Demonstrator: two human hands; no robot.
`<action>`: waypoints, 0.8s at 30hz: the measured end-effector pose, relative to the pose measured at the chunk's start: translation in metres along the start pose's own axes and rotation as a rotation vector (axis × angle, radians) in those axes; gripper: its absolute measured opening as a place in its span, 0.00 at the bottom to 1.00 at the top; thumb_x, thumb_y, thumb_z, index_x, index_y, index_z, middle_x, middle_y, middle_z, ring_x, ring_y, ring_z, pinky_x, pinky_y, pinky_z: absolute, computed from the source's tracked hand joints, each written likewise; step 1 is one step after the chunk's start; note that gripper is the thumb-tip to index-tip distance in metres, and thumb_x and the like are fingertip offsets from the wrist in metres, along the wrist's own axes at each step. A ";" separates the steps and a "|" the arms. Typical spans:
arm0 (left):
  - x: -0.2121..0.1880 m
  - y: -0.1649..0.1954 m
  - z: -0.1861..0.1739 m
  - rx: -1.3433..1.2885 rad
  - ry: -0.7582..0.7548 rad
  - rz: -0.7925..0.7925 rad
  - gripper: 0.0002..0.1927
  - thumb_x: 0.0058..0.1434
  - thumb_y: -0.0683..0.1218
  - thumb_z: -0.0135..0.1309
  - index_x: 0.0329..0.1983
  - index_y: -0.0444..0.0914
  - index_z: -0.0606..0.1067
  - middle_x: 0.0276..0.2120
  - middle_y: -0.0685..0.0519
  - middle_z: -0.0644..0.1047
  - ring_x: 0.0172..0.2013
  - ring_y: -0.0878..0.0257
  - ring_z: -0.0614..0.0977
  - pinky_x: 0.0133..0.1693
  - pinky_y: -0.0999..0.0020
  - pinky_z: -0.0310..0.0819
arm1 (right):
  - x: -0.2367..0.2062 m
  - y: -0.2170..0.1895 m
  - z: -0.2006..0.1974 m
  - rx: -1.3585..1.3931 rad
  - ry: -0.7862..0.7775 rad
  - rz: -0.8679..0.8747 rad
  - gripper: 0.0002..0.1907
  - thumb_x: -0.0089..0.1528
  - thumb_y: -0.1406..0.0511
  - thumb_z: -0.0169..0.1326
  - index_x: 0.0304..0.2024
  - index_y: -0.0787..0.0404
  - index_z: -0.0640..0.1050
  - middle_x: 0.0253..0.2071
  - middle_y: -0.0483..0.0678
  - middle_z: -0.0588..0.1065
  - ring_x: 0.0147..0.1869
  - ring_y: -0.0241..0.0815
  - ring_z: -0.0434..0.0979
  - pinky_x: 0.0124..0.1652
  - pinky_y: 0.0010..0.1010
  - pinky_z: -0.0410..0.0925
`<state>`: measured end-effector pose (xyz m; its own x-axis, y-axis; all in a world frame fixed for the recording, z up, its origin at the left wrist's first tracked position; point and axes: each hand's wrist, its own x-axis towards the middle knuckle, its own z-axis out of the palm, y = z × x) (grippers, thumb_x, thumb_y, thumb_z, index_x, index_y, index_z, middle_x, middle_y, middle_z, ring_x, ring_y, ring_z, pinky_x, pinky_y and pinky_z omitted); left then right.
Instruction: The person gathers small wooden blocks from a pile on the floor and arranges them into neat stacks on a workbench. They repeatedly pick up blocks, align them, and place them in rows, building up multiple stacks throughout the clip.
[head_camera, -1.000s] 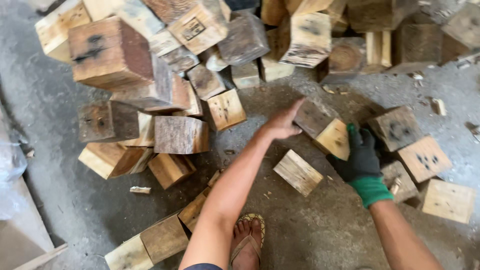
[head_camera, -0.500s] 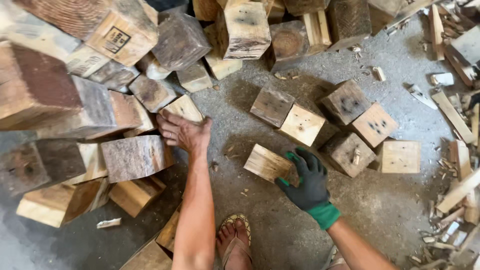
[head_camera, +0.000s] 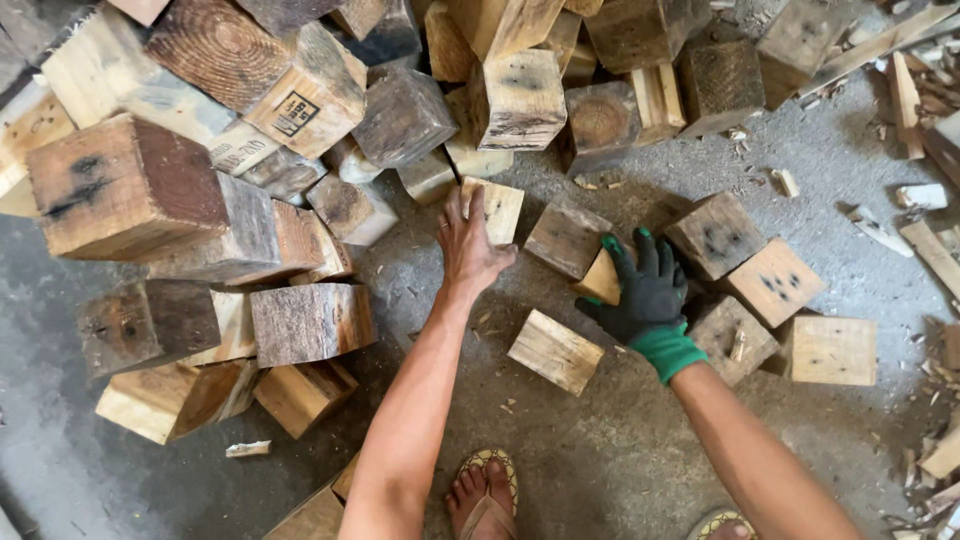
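A big heap of wooden blocks (head_camera: 250, 180) fills the left and top of the concrete floor (head_camera: 620, 450), with a smaller cluster of blocks (head_camera: 770, 290) on the right and scrap strips (head_camera: 920, 90) along the right edge, leaving bare floor only near the sandalled foot (head_camera: 487, 495). The bare left hand (head_camera: 468, 245) lies flat, fingers spread in a released grip, on a pale block (head_camera: 497, 208) at the heap's foot. The gloved right hand (head_camera: 648, 290) rests on a small pale block (head_camera: 603, 280), whether clenched I cannot tell; a loose block (head_camera: 555, 350) lies between the arms.
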<state>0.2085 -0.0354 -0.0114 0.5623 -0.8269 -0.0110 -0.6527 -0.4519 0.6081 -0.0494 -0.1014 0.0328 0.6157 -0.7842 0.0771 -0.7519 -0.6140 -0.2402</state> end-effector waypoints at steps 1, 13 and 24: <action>0.001 -0.001 0.001 -0.030 -0.061 -0.004 0.64 0.33 0.49 0.77 0.73 0.36 0.56 0.72 0.36 0.53 0.70 0.40 0.59 0.66 0.39 0.58 | 0.000 0.000 0.006 -0.024 -0.009 0.012 0.53 0.43 0.42 0.68 0.69 0.43 0.66 0.70 0.58 0.62 0.71 0.72 0.57 0.58 0.69 0.54; 0.006 0.012 -0.001 0.128 -0.285 0.019 0.72 0.35 0.53 0.80 0.76 0.41 0.45 0.76 0.43 0.41 0.74 0.43 0.45 0.70 0.37 0.41 | -0.003 0.017 0.035 -0.005 0.041 -0.038 0.48 0.51 0.41 0.64 0.72 0.42 0.66 0.73 0.54 0.62 0.73 0.69 0.58 0.62 0.68 0.55; 0.005 0.014 0.020 0.155 -0.203 -0.109 0.74 0.36 0.49 0.78 0.80 0.47 0.40 0.78 0.44 0.40 0.72 0.32 0.49 0.67 0.27 0.47 | 0.036 -0.004 0.005 -0.072 -0.208 0.133 0.74 0.34 0.31 0.68 0.74 0.51 0.55 0.72 0.58 0.58 0.69 0.72 0.59 0.56 0.78 0.54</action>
<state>0.1917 -0.0523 -0.0189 0.5303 -0.8139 -0.2376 -0.6727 -0.5744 0.4664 -0.0231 -0.1261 0.0319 0.5403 -0.8275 -0.1529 -0.8395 -0.5176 -0.1653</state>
